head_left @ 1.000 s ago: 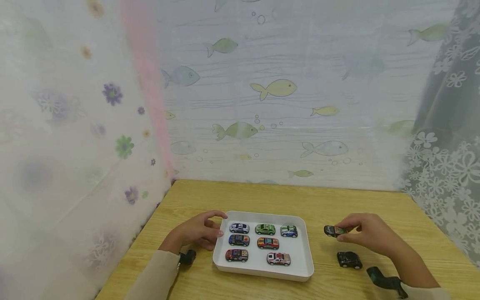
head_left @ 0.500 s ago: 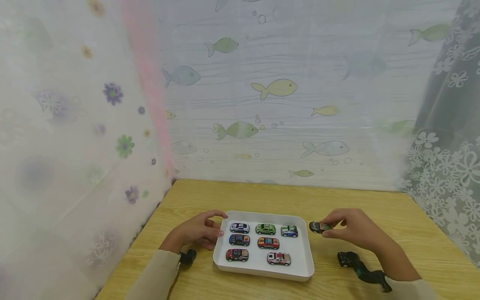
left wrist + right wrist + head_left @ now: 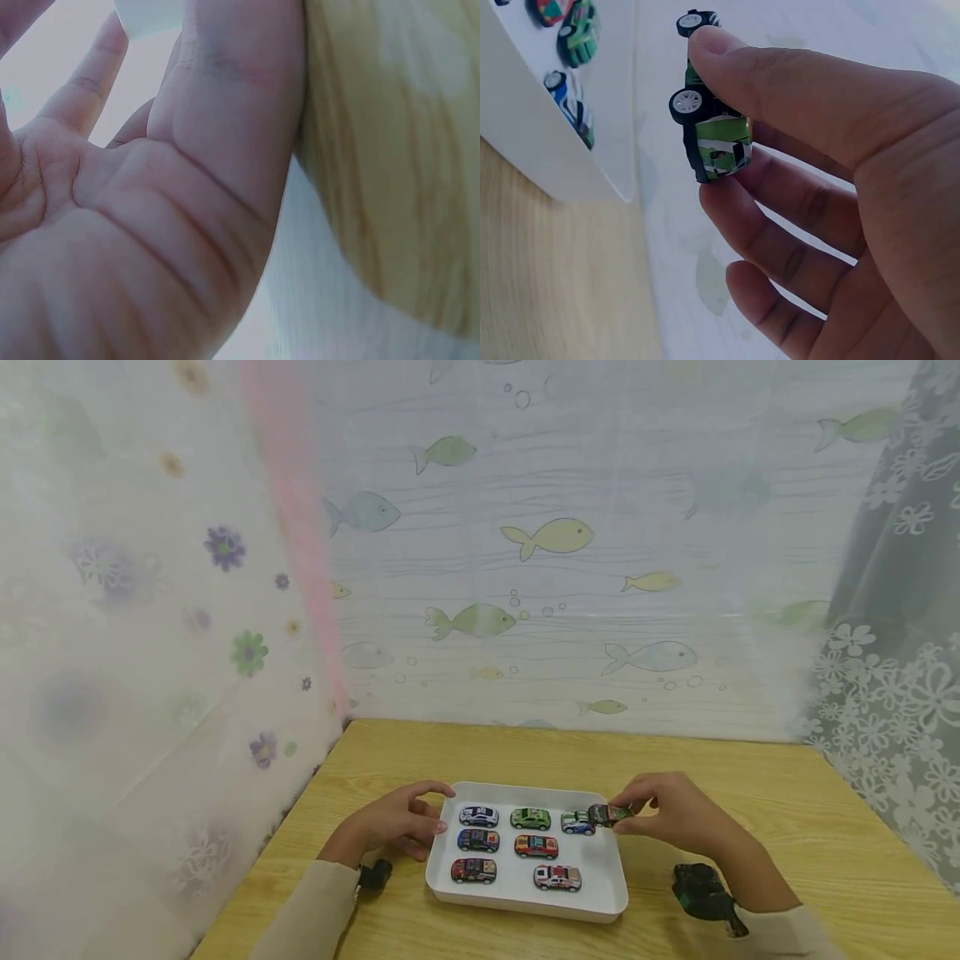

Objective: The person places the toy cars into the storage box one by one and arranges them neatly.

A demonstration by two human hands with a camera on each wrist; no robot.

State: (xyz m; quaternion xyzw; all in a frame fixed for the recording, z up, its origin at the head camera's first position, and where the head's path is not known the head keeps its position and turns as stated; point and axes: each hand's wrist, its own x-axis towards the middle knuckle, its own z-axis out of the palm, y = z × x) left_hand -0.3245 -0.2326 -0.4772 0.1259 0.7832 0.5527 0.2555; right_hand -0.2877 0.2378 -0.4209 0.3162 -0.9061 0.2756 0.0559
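My right hand (image 3: 675,817) pinches a black and green toy car (image 3: 606,815) between thumb and fingers, over the right rim of the white tray (image 3: 525,903). In the right wrist view this toy car (image 3: 718,146) shows pale wheel hubs and a green end. In the head view it overlaps the green, white and blue car (image 3: 576,822) in the tray. My left hand (image 3: 393,822) touches the tray's left rim with extended fingers; the left wrist view shows its palm (image 3: 150,225) and relaxed fingers.
Several toy cars stand in the tray, among them a bright green car (image 3: 530,818), a red and yellow car (image 3: 536,846) and a white and red car (image 3: 557,877). Another black car (image 3: 693,874) lies on the wooden table (image 3: 570,753), partly behind the right wrist camera (image 3: 708,906).
My right hand has carried the black and green toy car leftward, from the table's right side to the tray's right rim. The left hand and the tray have stayed still.
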